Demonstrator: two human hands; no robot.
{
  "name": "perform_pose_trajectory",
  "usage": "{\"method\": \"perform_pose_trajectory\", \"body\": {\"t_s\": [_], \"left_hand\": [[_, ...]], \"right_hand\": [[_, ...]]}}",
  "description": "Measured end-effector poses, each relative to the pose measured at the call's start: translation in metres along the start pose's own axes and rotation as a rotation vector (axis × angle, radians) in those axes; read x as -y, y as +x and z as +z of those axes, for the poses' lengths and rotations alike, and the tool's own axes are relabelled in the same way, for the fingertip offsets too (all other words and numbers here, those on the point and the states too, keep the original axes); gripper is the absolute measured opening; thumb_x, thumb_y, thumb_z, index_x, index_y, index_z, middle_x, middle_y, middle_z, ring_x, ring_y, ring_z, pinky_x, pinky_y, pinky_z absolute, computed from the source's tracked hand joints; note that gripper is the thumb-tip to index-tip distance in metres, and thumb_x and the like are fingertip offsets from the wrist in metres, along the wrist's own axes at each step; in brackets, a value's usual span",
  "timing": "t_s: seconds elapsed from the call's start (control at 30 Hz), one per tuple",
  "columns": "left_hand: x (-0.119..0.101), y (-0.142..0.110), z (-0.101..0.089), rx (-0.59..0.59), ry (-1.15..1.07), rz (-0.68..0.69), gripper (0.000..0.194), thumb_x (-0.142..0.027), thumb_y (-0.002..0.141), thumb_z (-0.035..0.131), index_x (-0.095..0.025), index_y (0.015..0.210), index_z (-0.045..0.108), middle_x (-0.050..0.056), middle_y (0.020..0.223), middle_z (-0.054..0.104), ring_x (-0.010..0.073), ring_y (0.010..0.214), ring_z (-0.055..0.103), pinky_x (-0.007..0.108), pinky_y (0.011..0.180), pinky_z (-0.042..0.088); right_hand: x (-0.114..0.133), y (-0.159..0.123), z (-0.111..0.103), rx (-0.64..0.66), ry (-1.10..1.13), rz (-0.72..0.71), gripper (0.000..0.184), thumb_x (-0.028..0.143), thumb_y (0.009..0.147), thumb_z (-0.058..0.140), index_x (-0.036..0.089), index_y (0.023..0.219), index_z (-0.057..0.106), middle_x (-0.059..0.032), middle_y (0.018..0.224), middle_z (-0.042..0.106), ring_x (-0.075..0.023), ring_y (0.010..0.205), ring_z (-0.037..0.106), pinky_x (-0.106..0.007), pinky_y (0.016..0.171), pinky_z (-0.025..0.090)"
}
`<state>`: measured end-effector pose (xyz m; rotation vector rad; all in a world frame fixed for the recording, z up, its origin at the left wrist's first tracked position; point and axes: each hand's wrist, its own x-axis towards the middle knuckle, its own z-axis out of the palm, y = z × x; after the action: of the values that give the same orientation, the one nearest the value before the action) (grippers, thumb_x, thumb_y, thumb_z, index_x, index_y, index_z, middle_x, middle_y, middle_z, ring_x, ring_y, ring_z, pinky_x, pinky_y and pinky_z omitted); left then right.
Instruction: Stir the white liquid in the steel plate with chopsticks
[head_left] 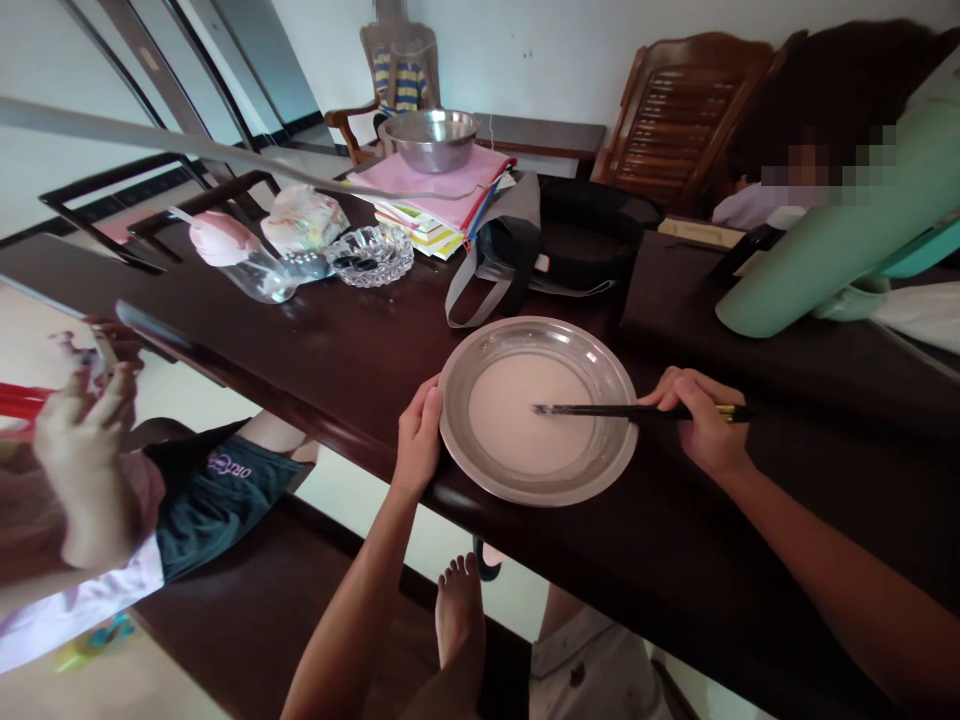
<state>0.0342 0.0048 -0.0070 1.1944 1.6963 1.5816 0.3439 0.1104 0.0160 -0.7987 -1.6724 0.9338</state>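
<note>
A wide metal bowl stands near the front edge of the dark table. Inside it is a pale, milky liquid. My left hand grips the bowl's left rim, its thumb on the edge and the other fingers mostly hidden beneath. Closed around a pair of dark chopsticks is my right hand, at the right side of the bowl. The chopsticks reach across the rim, and their wet tips are at the liquid near the bowl's middle.
A glass ashtray, a stack of papers topped by a metal basin, and a black-grey bag lie behind. A green cylinder slants in at right. At left a seated person's hand is raised. Chairs stand beyond.
</note>
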Motion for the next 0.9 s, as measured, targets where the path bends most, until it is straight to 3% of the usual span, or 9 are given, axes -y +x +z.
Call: {"method": "perform_pose_trajectory", "body": {"t_s": [0.17, 0.33, 0.47, 0.63, 0.8, 0.9], "left_hand": [[0.0007, 0.0001, 0.0000, -0.008, 0.002, 0.005, 0.046, -0.053, 0.097, 0.047, -0.021, 0.122, 0.069, 0.009, 0.126, 0.070, 0.0246, 0.115, 0.063, 0.038, 0.103, 0.047], [-0.0008, -0.0001, -0.0001, 0.002, -0.005, 0.006, 0.045, -0.052, 0.098, 0.047, -0.021, 0.123, 0.069, 0.008, 0.126, 0.070, 0.0244, 0.115, 0.063, 0.037, 0.103, 0.048], [-0.0005, -0.0001, -0.0001, -0.003, -0.006, 0.008, 0.044, -0.051, 0.098, 0.048, -0.022, 0.122, 0.070, 0.008, 0.126, 0.070, 0.0243, 0.116, 0.063, 0.038, 0.104, 0.047], [0.0007, -0.0001, -0.0001, -0.001, -0.009, 0.008, 0.046, -0.052, 0.098, 0.047, -0.021, 0.123, 0.069, 0.008, 0.127, 0.070, 0.0250, 0.117, 0.062, 0.039, 0.105, 0.046], [-0.0009, 0.0000, -0.0002, -0.005, 0.003, 0.002, 0.047, -0.053, 0.097, 0.047, -0.019, 0.123, 0.069, 0.008, 0.126, 0.070, 0.0246, 0.117, 0.063, 0.037, 0.103, 0.047], [-0.0022, 0.0000, -0.0003, -0.005, 0.000, 0.006, 0.047, -0.052, 0.097, 0.047, -0.019, 0.122, 0.069, 0.008, 0.125, 0.070, 0.0246, 0.116, 0.063, 0.036, 0.103, 0.047]], "right_hand": [[0.0008, -0.0001, 0.0013, 0.149, -0.063, 0.000, 0.032, 0.035, 0.095, 0.057, 0.026, 0.066, 0.069, -0.0027, 0.073, 0.073, -0.0219, 0.072, 0.065, -0.039, 0.068, 0.050], [0.0013, 0.0007, 0.0008, -0.011, 0.008, 0.011, 0.037, 0.036, 0.095, 0.057, 0.026, 0.061, 0.065, -0.0020, 0.065, 0.068, -0.0205, 0.063, 0.062, -0.038, 0.063, 0.048], [0.0048, -0.0006, 0.0027, 0.119, -0.043, 0.008, 0.034, 0.035, 0.095, 0.058, 0.026, 0.064, 0.068, -0.0024, 0.069, 0.070, -0.0214, 0.069, 0.063, -0.039, 0.067, 0.049], [0.0038, -0.0007, 0.0024, -0.004, -0.006, 0.018, 0.037, 0.035, 0.096, 0.057, 0.025, 0.061, 0.066, -0.0012, 0.067, 0.068, -0.0189, 0.065, 0.062, -0.036, 0.065, 0.047], [0.0028, -0.0016, 0.0026, 0.137, -0.024, -0.012, 0.033, 0.030, 0.096, 0.057, 0.025, 0.066, 0.068, -0.0018, 0.072, 0.073, -0.0205, 0.071, 0.063, -0.037, 0.069, 0.048], [0.0014, -0.0011, 0.0020, 0.059, -0.063, -0.004, 0.033, 0.031, 0.096, 0.057, 0.025, 0.066, 0.068, -0.0020, 0.073, 0.072, -0.0209, 0.072, 0.064, -0.037, 0.069, 0.048]]}}
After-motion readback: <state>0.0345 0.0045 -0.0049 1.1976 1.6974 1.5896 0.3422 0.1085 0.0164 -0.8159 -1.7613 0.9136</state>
